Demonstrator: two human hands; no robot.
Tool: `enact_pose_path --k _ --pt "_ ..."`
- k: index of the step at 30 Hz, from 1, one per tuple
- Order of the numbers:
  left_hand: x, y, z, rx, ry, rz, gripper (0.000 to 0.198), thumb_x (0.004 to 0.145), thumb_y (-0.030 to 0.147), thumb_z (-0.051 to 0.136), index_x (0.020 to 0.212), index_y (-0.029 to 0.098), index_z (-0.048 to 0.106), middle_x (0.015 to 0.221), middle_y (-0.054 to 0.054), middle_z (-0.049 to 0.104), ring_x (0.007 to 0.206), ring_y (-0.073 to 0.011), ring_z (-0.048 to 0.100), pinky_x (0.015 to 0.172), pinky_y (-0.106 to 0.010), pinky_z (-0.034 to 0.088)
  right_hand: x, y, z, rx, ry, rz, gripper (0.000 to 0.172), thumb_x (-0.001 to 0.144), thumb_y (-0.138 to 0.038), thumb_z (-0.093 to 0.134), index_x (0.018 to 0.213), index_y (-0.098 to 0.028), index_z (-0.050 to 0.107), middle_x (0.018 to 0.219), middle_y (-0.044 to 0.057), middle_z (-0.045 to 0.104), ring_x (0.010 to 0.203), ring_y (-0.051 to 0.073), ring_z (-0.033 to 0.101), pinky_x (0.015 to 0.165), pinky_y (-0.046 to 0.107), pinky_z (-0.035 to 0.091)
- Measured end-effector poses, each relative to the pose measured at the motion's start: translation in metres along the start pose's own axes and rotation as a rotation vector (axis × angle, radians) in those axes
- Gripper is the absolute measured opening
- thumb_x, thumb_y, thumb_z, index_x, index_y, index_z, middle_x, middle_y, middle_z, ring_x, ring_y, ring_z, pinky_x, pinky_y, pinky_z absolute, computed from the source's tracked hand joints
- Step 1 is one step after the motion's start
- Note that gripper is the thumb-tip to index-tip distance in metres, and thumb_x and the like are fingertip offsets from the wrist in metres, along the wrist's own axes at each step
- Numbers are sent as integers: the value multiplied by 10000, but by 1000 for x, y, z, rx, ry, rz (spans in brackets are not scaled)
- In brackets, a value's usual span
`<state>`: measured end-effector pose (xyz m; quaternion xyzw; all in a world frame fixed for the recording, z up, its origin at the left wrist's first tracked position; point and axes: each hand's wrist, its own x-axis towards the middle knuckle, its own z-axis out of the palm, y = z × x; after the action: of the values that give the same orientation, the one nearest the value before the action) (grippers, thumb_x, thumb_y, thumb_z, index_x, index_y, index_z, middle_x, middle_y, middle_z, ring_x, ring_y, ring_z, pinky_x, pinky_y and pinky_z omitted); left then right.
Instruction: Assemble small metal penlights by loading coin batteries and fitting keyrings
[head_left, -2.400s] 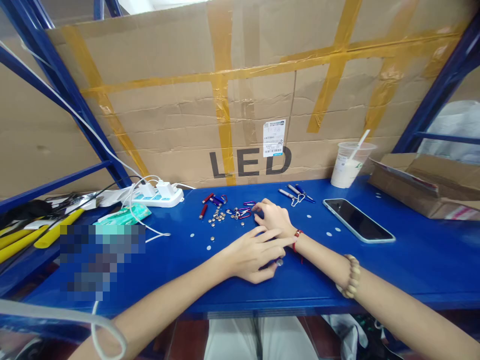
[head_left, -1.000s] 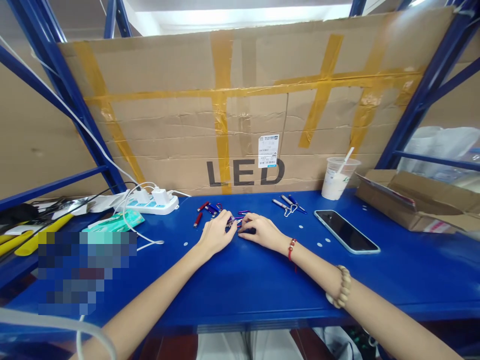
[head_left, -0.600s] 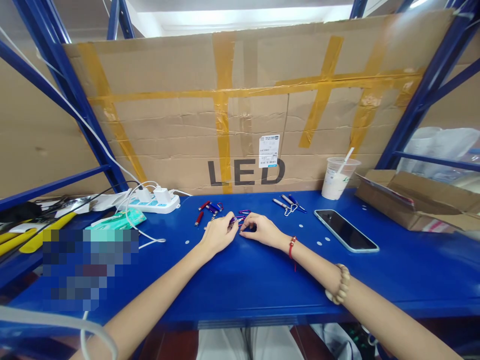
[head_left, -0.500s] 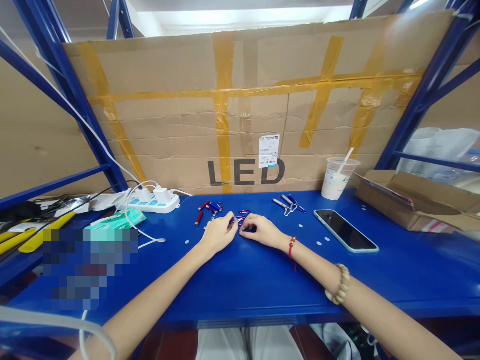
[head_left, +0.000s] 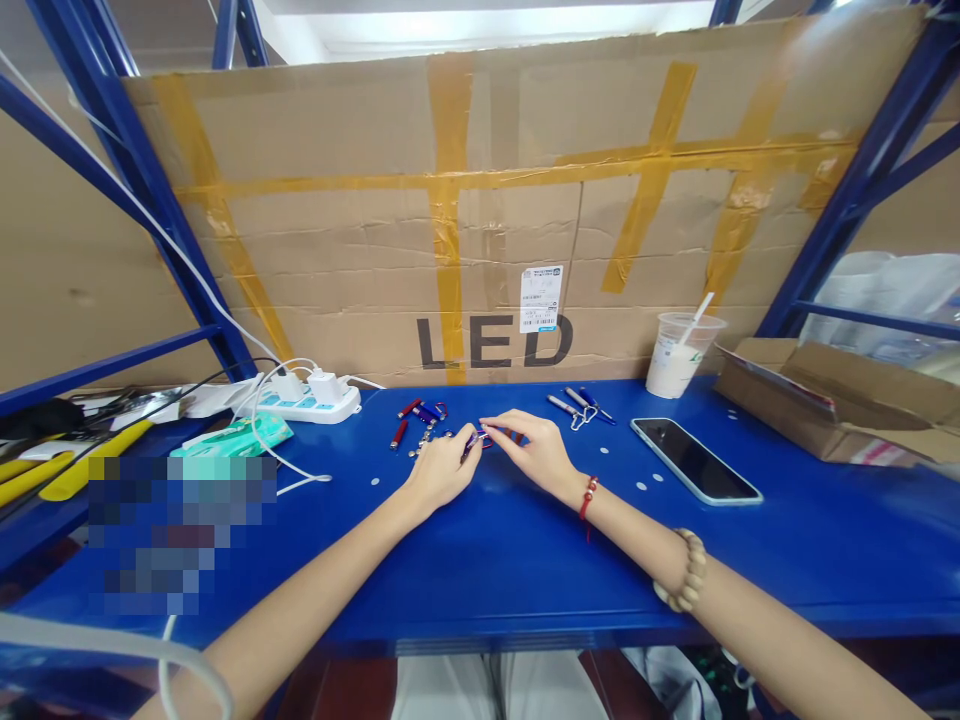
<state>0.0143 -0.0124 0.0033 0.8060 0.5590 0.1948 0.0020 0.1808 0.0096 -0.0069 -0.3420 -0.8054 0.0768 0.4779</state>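
Observation:
My left hand is closed around a small purple-blue metal tube, most of it covered by the fingers. Thumb and forefinger of my right hand are pinched together at the tube's upper end; what lies between them is too small to make out. Behind the fingers, a purple carabiner clip partly shows. Red tubes and blue tubes lie beyond my left hand, with several small silver round pieces near its knuckles. To the right rest slim silver and blue tubes with clips.
A phone, a cup with a straw and an open cardboard box stand on the right. At left are a power strip, white cables and a green packet. A cardboard sheet closes off the back.
My right hand has risen, and its fingertips have come up to the tube's end by my left hand. My left hand keeps its hold, nearly in place. The view has shifted slightly.

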Motion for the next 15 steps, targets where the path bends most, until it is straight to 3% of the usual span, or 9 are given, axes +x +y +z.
enact_pose_path --k 15 --pt "0 1 -2 -18 -30 6 208 920 277 312 989 204 494 821 -59 697 795 -237 678 620 -269 442 -1 -5 1 36 -41 -76 225 875 -332 528 903 -209 713 917 51 698 777 130 642 659 231 515"
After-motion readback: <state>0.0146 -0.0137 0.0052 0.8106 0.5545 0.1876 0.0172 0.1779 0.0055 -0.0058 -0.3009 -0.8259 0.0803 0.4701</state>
